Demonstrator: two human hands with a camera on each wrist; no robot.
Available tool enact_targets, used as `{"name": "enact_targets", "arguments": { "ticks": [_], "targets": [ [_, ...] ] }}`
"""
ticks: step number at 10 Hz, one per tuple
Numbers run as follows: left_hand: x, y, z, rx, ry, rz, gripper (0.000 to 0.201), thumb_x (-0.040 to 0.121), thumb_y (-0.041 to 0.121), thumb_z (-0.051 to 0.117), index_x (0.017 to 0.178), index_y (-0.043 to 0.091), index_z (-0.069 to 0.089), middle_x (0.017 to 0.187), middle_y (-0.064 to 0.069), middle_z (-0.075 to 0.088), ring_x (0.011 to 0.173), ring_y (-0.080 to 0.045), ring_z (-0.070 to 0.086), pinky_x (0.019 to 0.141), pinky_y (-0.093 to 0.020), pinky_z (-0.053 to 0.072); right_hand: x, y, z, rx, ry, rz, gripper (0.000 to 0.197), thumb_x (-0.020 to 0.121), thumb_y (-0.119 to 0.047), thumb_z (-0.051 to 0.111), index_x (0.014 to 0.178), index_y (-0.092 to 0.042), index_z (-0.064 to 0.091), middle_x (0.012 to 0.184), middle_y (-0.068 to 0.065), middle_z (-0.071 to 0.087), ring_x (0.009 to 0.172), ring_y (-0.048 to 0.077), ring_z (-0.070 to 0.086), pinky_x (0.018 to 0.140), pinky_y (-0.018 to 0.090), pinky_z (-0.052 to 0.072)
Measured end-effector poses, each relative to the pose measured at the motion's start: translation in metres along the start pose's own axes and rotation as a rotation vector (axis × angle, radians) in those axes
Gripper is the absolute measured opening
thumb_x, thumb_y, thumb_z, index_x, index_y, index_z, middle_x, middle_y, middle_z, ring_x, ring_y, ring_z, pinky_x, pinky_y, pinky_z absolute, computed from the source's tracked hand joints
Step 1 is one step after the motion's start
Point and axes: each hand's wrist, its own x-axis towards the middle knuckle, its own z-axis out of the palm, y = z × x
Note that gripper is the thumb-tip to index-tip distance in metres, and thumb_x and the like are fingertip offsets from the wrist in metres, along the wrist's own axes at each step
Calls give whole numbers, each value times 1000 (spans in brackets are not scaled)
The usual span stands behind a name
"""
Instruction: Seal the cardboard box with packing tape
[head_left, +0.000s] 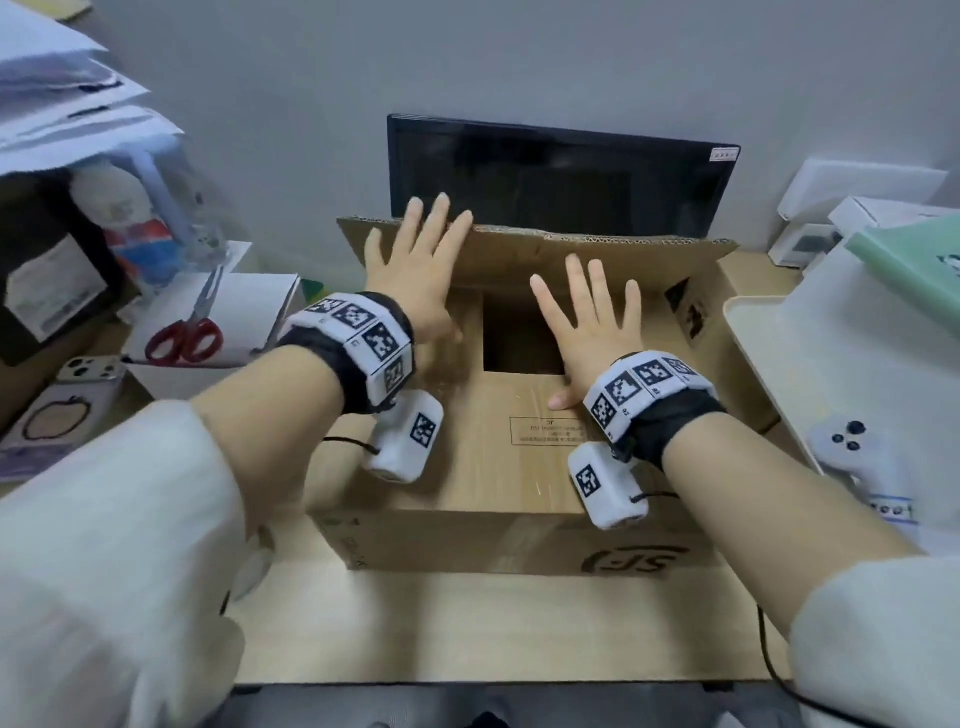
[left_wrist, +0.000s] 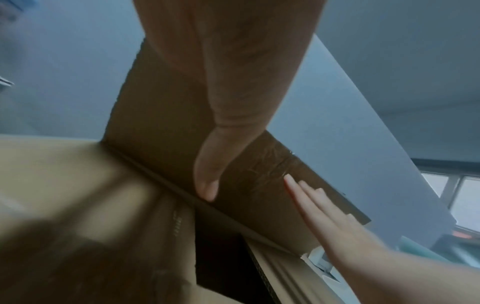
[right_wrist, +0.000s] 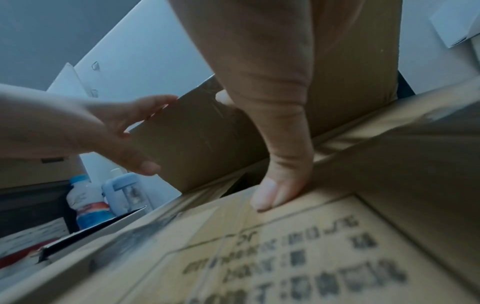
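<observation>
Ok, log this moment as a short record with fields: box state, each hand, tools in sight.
box: cardboard box on desk, near flap folded down, far flap still raised, dark gap between them
left hand: left hand flat, fingers spread, against the far flap
right hand: right hand flat, fingers spread, thumb on the near flap
tools: red-handled scissors left of box; no tape seen

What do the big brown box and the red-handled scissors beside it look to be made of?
The big brown box: corrugated cardboard, matte; fluting shows along the raised far flap's edge. The red-handled scissors: shiny grey blades, probably steel; the glossy red loops are likely plastic.
</observation>
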Motion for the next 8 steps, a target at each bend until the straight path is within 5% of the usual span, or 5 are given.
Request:
{"name": "enact_targets", "arguments": {
  "ticks": [3,4,6,7,8],
  "targets": [
    [-2,15,-4,113,-121,1,50,88,55,45,128,27,52,118,-3,61,107,-25,56,90,-38,44,-5,8,2,81,189,-66,141,54,-42,86,140,-34,-26,149,9,-15,140,36,-19,110,57,-9],
    [-21,24,24,245,-473,85,65,86,62,43,137,20,44,120,-7,56,107,-24,54,85,-34,46,1,13,5,327,2,-44,125,61,-32,85,146,-34,-6,154,9,-6,142,33,7,113,49,20],
    [-18,28,29,330,-640,128,73,89,55,45,148,20,21,132,-13,47,113,-26,51,88,-32,43,4,28,18,332,-436,-85,78,91,-51,45,149,-22,2,157,12,-12,145,29,-4,118,44,7],
    [-11,30,22,306,-706,118,52,87,45,55,129,15,52,106,-8,61,92,-22,53,76,-28,40,14,23,-3,296,-462,-38,65,88,-43,56,140,-8,38,143,16,41,126,32,44,101,39,40],
    [5,24,-1,82,-769,-13,36,82,37,66,107,11,66,90,-1,62,90,-21,58,83,-31,47,23,25,-41,619,-474,-32,31,84,-36,65,99,-10,67,88,7,66,75,19,57,66,29,45]
  ]
}}
